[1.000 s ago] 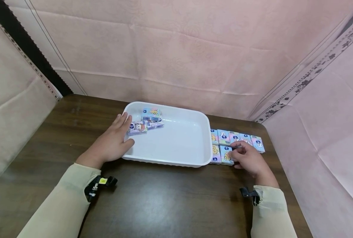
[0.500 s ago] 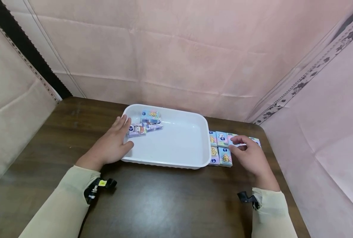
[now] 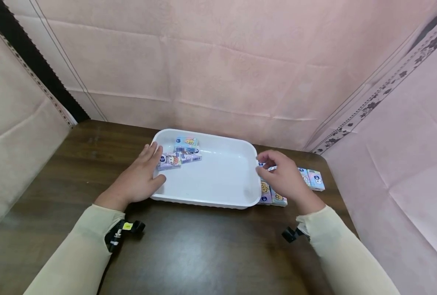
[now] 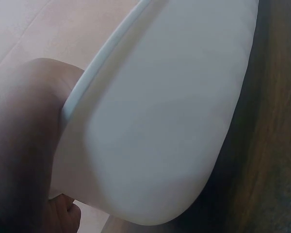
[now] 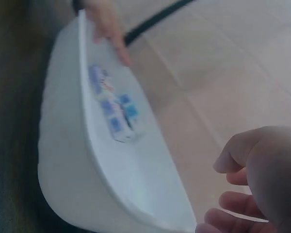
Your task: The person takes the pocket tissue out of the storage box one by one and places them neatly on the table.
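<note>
My left hand [image 3: 140,176] rests over the left rim of a white plastic tray [image 3: 218,180], its fingers extended along the edge and the thumb inside. Beside that hand, three small pastel packs with cartoon prints lie in the tray, a blue pack [image 3: 186,143] behind a purple pack [image 3: 169,161]. My right hand [image 3: 280,172] hovers at the tray's right end, fingers loosely bent and thumb apart. No object shows between them in the right wrist view. Beneath it, more packs [image 3: 278,198] stand in rows against the tray, partly hidden by the hand.
Two packs [image 3: 315,180] show past the right hand, near the table's right edge. The dark wooden table [image 3: 189,250] extends in front of the tray. Pale pink cloth [image 3: 218,73] hangs behind and on both sides.
My right hand has moved left from the packs on the right to the tray's right end, its fingers now at the rim. The left hand and the packs in the tray stay put.
</note>
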`<act>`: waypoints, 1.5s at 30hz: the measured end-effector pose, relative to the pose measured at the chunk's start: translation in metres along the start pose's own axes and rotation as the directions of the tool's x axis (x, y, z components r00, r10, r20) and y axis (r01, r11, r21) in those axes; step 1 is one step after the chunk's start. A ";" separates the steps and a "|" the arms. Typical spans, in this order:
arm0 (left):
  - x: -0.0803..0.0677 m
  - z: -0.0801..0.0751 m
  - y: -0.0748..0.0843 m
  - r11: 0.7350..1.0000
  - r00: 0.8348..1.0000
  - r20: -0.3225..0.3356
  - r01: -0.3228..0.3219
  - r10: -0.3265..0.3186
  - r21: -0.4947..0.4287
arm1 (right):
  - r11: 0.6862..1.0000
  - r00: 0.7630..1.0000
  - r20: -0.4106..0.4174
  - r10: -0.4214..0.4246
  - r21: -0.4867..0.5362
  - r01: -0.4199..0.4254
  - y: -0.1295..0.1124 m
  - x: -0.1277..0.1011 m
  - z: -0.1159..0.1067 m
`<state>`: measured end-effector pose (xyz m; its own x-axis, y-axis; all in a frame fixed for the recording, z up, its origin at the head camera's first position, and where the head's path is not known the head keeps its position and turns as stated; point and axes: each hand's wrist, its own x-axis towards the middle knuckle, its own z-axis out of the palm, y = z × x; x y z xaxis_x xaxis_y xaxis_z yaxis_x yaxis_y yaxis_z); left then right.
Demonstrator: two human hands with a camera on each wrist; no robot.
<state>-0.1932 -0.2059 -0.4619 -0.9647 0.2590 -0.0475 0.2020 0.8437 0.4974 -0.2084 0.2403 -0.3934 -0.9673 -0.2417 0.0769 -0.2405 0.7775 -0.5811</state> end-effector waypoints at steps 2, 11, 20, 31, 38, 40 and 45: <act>0.000 0.000 -0.001 1.000 1.000 -0.006 -0.002 0.002 0.002 | 1.000 0.999 0.037 -0.023 -0.001 0.023 -0.009 0.009 0.005; 0.000 -0.001 -0.001 1.000 1.000 -0.009 -0.008 0.008 0.000 | 0.997 0.982 0.175 -0.065 -0.037 0.073 -0.044 0.051 0.034; -0.001 -0.001 0.001 1.000 1.000 -0.008 -0.005 0.005 -0.002 | 0.993 0.981 0.158 -0.111 -0.017 0.115 -0.064 0.099 0.068; -0.002 -0.001 0.001 1.000 1.000 -0.013 -0.003 0.004 0.001 | 0.989 0.978 0.185 -0.094 -0.094 0.113 -0.101 0.137 0.104; -0.001 0.000 0.003 1.000 1.000 -0.007 -0.004 0.004 -0.003 | 0.993 0.980 0.189 -0.063 -0.089 0.081 -0.116 0.152 0.115; -0.001 0.000 0.003 1.000 1.000 -0.007 -0.003 0.003 -0.004 | 0.994 0.981 0.192 -0.042 -0.092 0.061 -0.118 0.155 0.119; -0.002 -0.001 0.003 1.000 1.000 0.000 0.005 -0.005 -0.006 | 0.995 0.985 0.174 -0.010 -0.097 0.027 -0.122 0.159 0.125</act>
<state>-0.1914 -0.2044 -0.4595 -0.9658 0.2546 -0.0500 0.1960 0.8421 0.5025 -0.3228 0.0344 -0.4120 -0.9361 -0.3466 -0.0593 -0.2733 0.8234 -0.4974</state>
